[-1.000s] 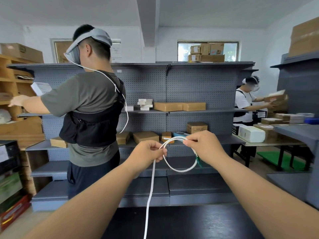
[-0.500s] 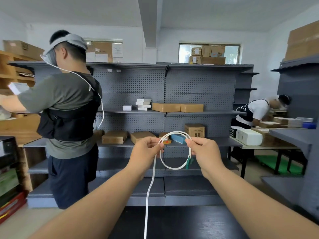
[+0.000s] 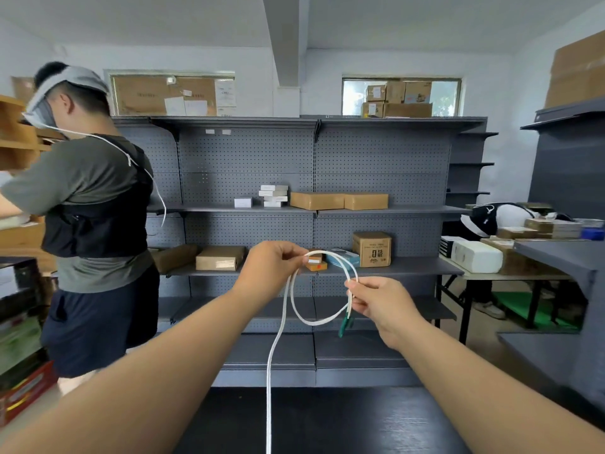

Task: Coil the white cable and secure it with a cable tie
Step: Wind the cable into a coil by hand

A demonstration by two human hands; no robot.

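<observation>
**One loop made, a long tail to gather**

At the centre of the frame, in front of the grey shelving [image 3: 248, 158], the white cable [image 3: 268, 388] hangs between both hands. The left hand [image 3: 273, 265] pinches the top of a single round loop between thumb and fingertips. The right hand [image 3: 381, 303], lower and to the right, pinches the strand just above the green connector [image 3: 344, 326], which dangles below its fingers. From the left pinch a long tail drops straight down, past the dark table [image 3: 360, 427] at the bottom edge and out of view.

The cable looks thin, light and limp, yet springy enough for the loop to keep its curve. The turns will probably fan open if the pinch slackens, and the smooth jacket may slide through dry fingers. The best hold seems to be where the turns cross, all strands stacked under one thumb. The connector is the stiff end and is best kept tucked against the coil. No cable tie is visible, so one hand will likely have to clamp the bundle alone.
</observation>
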